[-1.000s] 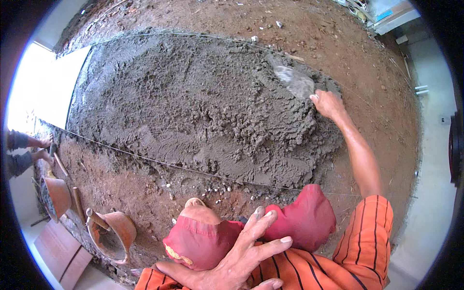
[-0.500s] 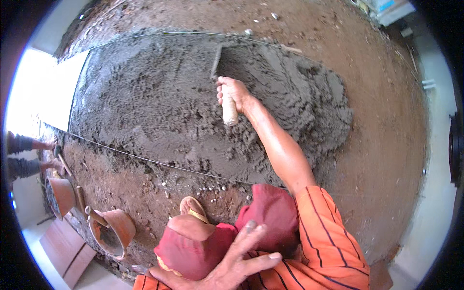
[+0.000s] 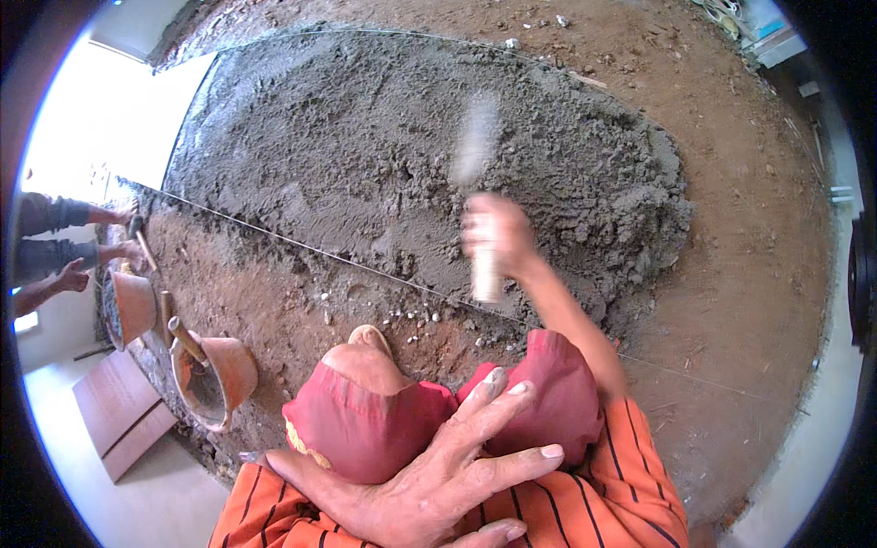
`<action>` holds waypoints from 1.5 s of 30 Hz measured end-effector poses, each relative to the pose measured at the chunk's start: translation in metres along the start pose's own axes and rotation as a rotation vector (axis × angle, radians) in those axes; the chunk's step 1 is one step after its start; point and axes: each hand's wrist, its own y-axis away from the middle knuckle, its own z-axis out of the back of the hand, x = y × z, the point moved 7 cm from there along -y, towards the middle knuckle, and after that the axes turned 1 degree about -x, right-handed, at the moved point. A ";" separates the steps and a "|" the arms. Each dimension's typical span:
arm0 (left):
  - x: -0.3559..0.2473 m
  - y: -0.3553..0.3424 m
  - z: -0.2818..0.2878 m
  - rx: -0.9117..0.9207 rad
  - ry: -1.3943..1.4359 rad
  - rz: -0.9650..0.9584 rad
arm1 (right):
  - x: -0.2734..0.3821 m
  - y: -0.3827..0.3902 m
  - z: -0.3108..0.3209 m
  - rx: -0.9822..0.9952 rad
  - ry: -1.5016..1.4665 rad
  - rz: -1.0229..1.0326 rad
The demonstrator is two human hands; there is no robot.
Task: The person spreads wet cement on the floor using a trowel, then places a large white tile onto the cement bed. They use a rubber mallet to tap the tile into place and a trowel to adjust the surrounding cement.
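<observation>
My right hand (image 3: pixel 501 236) is wrapped round the pale handle of a trowel (image 3: pixel 475 151), which is smeared by motion. The blade points away from me over a wide bed of wet grey mortar (image 3: pixel 320 137); whether it touches the surface I cannot tell. Rough clumps lie to the right of the blade, while flatter mortar spreads to the left. My left hand (image 3: pixel 448 470) holds nothing and has its fingers spread, in front of my orange striped shirt and red-clothed knees.
A taut string (image 3: pixel 301 245) runs along the near edge of the mortar. Two orange buckets, one (image 3: pixel 239 374) with a wooden-handled tool, stand at the left. Another person's legs (image 3: pixel 55 237) and hand show at the far left. Brown soil (image 3: pixel 740 274) borders the right side.
My right hand has drawn the trowel nearer to me and slightly right, off its earlier spot in the mortar. The left hand shows more fully, and another person's hand has come into view.
</observation>
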 end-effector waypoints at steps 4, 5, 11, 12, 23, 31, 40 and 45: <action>-0.004 -0.003 -0.011 -0.015 -0.229 0.163 | -0.091 -0.046 -0.045 0.102 0.103 -0.217; -0.005 -0.001 -0.010 0.037 -0.265 0.317 | -0.088 -0.038 -0.028 0.083 0.038 -0.145; 0.007 -0.004 0.001 -0.271 0.105 0.187 | -0.039 0.097 0.111 -0.347 -0.035 -0.011; 0.014 -0.004 0.003 -0.386 0.282 0.158 | -0.031 0.115 0.128 -0.420 -0.048 0.053; 0.014 -0.012 0.021 -0.460 0.386 0.133 | -0.006 -0.009 0.004 0.098 -0.031 -0.040; 0.016 0.001 0.042 -0.640 0.295 0.161 | 0.018 0.044 0.134 -0.529 -0.139 0.205; 0.028 -0.011 0.043 -0.470 0.482 0.172 | 0.162 0.080 0.153 -0.634 0.997 0.281; 0.033 -0.032 0.029 -0.435 0.378 0.142 | 0.296 -0.033 0.156 -0.619 1.688 0.414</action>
